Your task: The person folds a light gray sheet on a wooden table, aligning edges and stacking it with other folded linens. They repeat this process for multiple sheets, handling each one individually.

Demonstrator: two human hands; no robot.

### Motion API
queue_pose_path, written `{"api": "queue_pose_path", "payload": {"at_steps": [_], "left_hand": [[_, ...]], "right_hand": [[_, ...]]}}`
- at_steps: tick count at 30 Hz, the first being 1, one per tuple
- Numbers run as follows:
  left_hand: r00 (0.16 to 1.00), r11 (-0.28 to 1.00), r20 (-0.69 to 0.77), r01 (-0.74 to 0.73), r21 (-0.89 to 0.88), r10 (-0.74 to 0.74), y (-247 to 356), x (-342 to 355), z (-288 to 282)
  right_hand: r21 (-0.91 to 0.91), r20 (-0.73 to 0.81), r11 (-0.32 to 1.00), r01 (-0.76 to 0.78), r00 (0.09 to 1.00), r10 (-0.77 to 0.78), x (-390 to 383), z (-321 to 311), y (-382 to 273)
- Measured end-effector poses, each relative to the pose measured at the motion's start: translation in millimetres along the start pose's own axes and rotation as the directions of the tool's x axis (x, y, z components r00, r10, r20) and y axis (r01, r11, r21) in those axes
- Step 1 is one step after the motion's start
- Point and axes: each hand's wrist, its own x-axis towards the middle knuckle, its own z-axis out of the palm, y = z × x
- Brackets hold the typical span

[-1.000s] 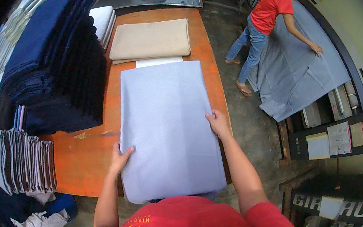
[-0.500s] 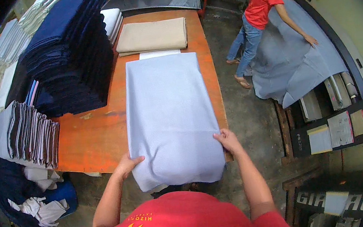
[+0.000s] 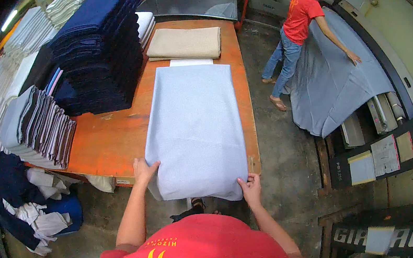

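A pale blue-grey folded cloth lies lengthwise on the orange wooden table, its near end hanging over the front edge. My left hand grips the cloth's left edge close to that end, thumb on top and the other fingers partly hidden. At the near right corner, my right hand pinches the cloth's edge between thumb and fingers. Beyond the far end sits a folded beige cloth, with a strip of white fabric showing between the two.
Tall navy cloth stacks and a row of folded grey and brown cloths stand on the left. Below them is a blue tub heaped with fabric. At right, a co-worker in a red shirt handles a large grey sheet at a machine.
The cloth's near end has smoothed out and drawn slightly away from me. My right hand has shifted left and nearer to me, my left hand slightly away. The view has turned a little.
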Motion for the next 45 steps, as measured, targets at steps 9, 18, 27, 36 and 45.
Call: {"api": "queue_pose_path", "payload": {"at_steps": [9,18,27,36,45], "left_hand": [[0.945,0.79,0.324,0.226,-0.57,-0.037,-8.8,-2.7,-22.8],[0.996,0.963,-0.069,-0.072,-0.261,0.056,-20.2,13.0,-9.4],[0.997,0.955,-0.034,-0.076,-0.287,0.069,49.2,174.4,16.5],[0.942,0.673,0.319,0.3,-0.676,-0.099,119.9,332.3,29.2],[0.798,0.218,0.603,0.589,-0.778,0.0,139.1,431.8,6.5]], "right_hand": [[0.172,0.241,0.941,-0.291,0.939,0.246,-11.3,-32.7,46.8],[-0.421,0.02,0.858,0.293,0.949,-0.314,11.1,-14.2,-1.7],[-0.477,0.124,0.849,0.228,0.973,-0.192,193.8,82.0,-69.5],[0.032,0.212,0.924,-0.38,0.906,0.365,397.8,148.0,-114.8],[0.224,0.215,0.955,-0.197,0.965,0.149,455.5,181.8,-156.8]]}}
